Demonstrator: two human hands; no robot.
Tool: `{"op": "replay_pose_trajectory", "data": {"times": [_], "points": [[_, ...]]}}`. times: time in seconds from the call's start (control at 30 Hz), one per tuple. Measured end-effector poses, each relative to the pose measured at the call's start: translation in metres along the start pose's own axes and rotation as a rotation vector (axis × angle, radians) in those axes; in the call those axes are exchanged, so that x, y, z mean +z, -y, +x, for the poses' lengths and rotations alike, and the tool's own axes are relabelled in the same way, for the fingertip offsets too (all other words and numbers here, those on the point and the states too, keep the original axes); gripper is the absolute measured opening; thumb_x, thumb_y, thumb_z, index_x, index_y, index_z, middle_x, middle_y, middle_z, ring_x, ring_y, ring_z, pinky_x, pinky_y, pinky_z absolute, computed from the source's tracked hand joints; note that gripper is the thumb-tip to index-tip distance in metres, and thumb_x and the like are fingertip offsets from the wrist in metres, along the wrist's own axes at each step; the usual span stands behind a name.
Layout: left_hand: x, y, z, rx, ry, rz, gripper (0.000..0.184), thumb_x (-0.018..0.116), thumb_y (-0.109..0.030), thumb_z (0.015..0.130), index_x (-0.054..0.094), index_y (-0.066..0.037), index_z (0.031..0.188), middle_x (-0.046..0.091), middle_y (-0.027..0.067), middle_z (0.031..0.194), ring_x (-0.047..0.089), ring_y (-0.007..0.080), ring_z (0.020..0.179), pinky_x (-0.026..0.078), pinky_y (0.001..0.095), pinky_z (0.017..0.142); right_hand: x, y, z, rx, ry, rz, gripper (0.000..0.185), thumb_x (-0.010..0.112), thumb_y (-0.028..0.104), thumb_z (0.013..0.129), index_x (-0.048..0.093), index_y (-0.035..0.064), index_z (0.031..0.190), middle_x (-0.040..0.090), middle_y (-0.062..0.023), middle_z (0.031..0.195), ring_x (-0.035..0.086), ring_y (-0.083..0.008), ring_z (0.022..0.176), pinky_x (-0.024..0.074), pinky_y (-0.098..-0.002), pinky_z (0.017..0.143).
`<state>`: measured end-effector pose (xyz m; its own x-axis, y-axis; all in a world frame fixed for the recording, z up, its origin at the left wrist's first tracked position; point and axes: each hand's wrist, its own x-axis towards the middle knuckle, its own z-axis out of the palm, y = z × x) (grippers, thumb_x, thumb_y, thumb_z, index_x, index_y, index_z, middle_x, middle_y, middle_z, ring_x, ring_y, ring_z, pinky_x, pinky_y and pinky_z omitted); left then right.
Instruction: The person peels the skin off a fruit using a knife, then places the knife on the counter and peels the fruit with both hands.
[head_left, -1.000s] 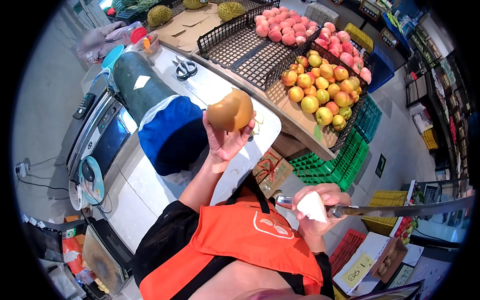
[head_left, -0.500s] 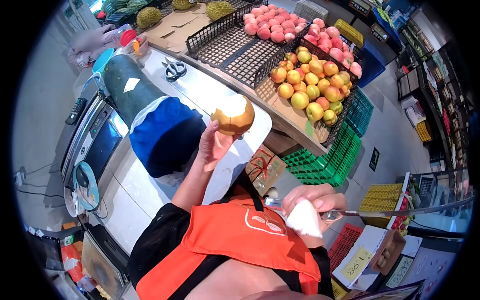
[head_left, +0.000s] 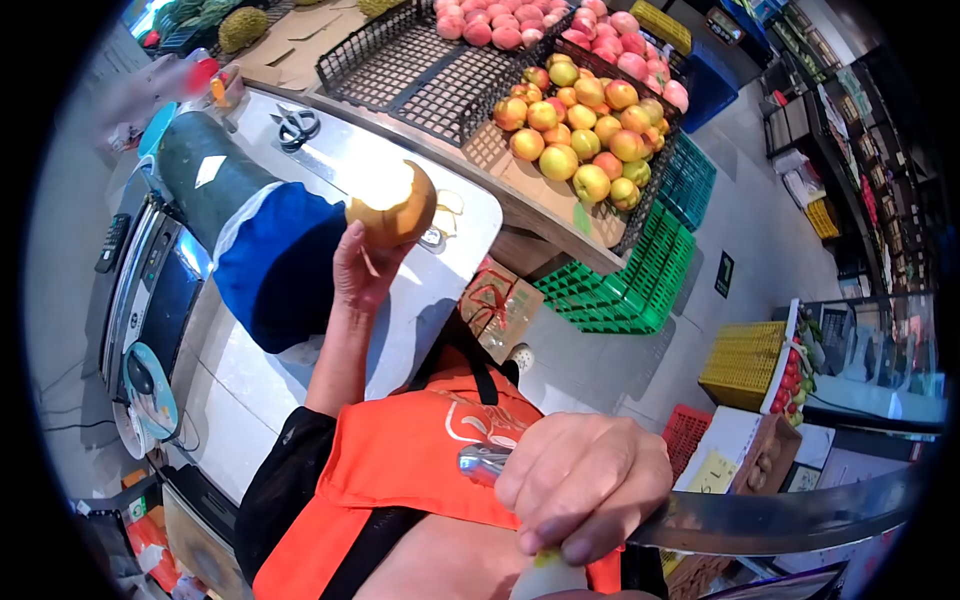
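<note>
Dark green, one long gourd (head_left: pixel 185 150) lying along the left of the table (head_left: pixel 475 220), with one white label on top and the nearer end under one blue cloth (head_left: pixel 275 260). Just beyond, near the table's far edge, one pair of scissors (head_left: pixel 296 128), apart from both hands. Next, above the table and near its rounded right corner, one brown-skinned fruit (head_left: pixel 408 208), white and open on top, in the left hand (head_left: pixel 362 275): pinched from below, thumb against the near side, other fingers partly hidden behind. Could tip and roll off, given a round shape, perhaps wet flesh, and little support above.

Further right, in one black crate (head_left: pixel 640 245), more than twenty red-and-yellow fruits (head_left: pixel 590 182), too overlapped for an exact count. Lower, close to the body, the right hand (head_left: pixel 590 480), fingers curled round the handle of one knife (head_left: pixel 780 520) and fingertips pressed to one pale piece (head_left: pixel 550 577), cut off by the bottom of the view. Blade pointing out to the right, well apart from the left hand. Could nick skin or clothing with a turn of the wrist, because of two things in one grip; could also drop the piece, if slippery.
</note>
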<state>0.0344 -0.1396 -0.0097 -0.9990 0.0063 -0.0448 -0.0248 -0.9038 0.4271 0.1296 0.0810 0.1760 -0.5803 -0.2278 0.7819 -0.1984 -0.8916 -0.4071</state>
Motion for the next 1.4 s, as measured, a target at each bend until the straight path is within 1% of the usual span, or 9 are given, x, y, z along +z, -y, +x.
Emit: {"op": "replay_pose_trajectory", "data": {"times": [0.17, 0.43, 0.57, 0.63, 0.73, 0.83, 1.03, 1.2, 1.4], "points": [[0.0, 0.002, -0.001, -0.024, 0.019, 0.003, 0.068, 0.071, -0.025, 0.076, 0.04, -0.008, 0.135, 0.049, 0.0111, 0.132, 0.044, 0.0289, 0.125, 0.033, 0.0488, 0.107, -0.001, -0.004, -0.002, -0.047, 0.033, 0.115, 0.025, 0.053, 0.011, 0.089, 0.058, -0.0126, 0.097, 0.058, -0.0311, 0.09, 0.054, -0.0285, 0.05, 0.0421, -0.0364, 0.045], [-0.001, 0.001, 0.0, -0.041, 0.023, 0.005, 0.07, 0.071, -0.025, 0.076, 0.039, -0.006, 0.136, 0.047, 0.0116, 0.134, 0.044, 0.0295, 0.125, 0.031, 0.0495, 0.108, -0.006, 0.001, 0.002, 0.028, -0.051, 0.089, 0.019, 0.057, 0.01, 0.087, 0.059, -0.0081, 0.082, 0.06, -0.0291, 0.08, 0.056, -0.0306, 0.051, 0.0406, -0.037, 0.04], [-0.01, 0.002, -0.004, 0.02, -0.117, 0.048, 0.07, 0.072, -0.026, 0.074, 0.041, -0.007, 0.134, 0.048, 0.0112, 0.132, 0.045, 0.0294, 0.125, 0.03, 0.0514, 0.108, -0.037, -0.003, -0.009, 0.013, -0.008, -0.088, 0.016, 0.059, 0.01, 0.086, 0.054, -0.0054, 0.09, 0.059, -0.0271, 0.106, 0.059, -0.0303, 0.053, 0.0463, -0.0393, 0.043], [-0.009, 0.0, -0.004, 0.0, -0.044, 0.04, 0.07, 0.073, -0.028, 0.073, 0.043, -0.007, 0.133, 0.048, 0.0112, 0.133, 0.043, 0.0302, 0.126, 0.029, 0.0524, 0.108, -0.051, -0.001, -0.03, 0.159, -0.212, -0.564, 0.018, 0.057, -0.003, 0.084, 0.05, 0.0028, 0.099, 0.058, -0.0198, 0.104, 0.059, -0.0222, 0.049, 0.0484, -0.0377, 0.042], [-0.006, -0.004, -0.005, -0.013, -0.043, 0.017, 0.073, 0.075, -0.027, 0.072, 0.042, -0.007, 0.134, 0.048, 0.0119, 0.133, 0.04, 0.0317, 0.128, 0.024, 0.0535, 0.111, -0.079, -0.042, -0.045, 0.133, -0.698, -0.558, 0.023, 0.054, -0.01, 0.083, 0.052, 0.0018, 0.103, 0.059, -0.0173, 0.089, 0.049, -0.0153, 0.042, 0.0457, -0.0336, 0.041], [-0.009, -0.004, -0.009, -0.002, -0.104, -0.004, 0.073, 0.076, -0.026, 0.071, 0.042, -0.007, 0.133, 0.047, 0.0125, 0.133, 0.041, 0.0315, 0.127, 0.027, 0.0535, 0.109, -0.116, -0.071, -0.055, 0.368, -0.902, -0.638, 0.011, 0.06, -0.006, 0.085, 0.057, -0.0043, 0.095, 0.058, -0.0078, 0.068, 0.05, -0.0105, 0.045, 0.0421, -0.0254, 0.043], [-0.016, -0.006, -0.022, -0.048, -0.127, 0.024, 0.076, 0.076, -0.028, 0.071, 0.039, -0.009, 0.134, 0.047, 0.013, 0.131, 0.045, 0.0317, 0.124, 0.035, 0.0531, 0.104, -0.212, -0.146, -0.112, 0.675, -0.817, -0.918, 0.009, 0.068, 0.005, 0.083, 0.062, 0.002, 0.09, 0.059, 0.0005, 0.065, 0.048, -0.0032, 0.047, 0.0388, -0.0217, 0.041], [-0.045, -0.005, -0.027, -0.036, -0.223, 0.03, 0.072, 0.076, -0.026, 0.071, 0.041, -0.011, 0.133, 0.05, 0.0087, 0.126, 0.05, 0.0275, 0.117, 0.044, 0.0489, 0.096, -0.252, -0.184, -0.111, 0.933, -0.735, -1.067, 0.012, 0.069, 0.005, 0.079, 0.065, 0.0029, 0.09, 0.065, -0.0013, 0.072, 0.058, -0.0047, 0.059, 0.046, -0.023, 0.052], [-0.049, -0.009, -0.022, -0.028, -0.212, -0.026, 0.065, 0.075, -0.027, 0.073, 0.048, -0.009, 0.129, 0.054, 0.0094, 0.126, 0.05, 0.0269, 0.118, 0.037, 0.048, 0.101, -0.279, -0.215, -0.116, 0.999, -0.596, -1.191, 0.016, 0.069, 0.008, 0.075, 0.067, 0.0003, 0.09, 0.069, -0.0091, 0.076, 0.066, -0.0136, 0.07, 0.0503, -0.0284, 0.065]]}}
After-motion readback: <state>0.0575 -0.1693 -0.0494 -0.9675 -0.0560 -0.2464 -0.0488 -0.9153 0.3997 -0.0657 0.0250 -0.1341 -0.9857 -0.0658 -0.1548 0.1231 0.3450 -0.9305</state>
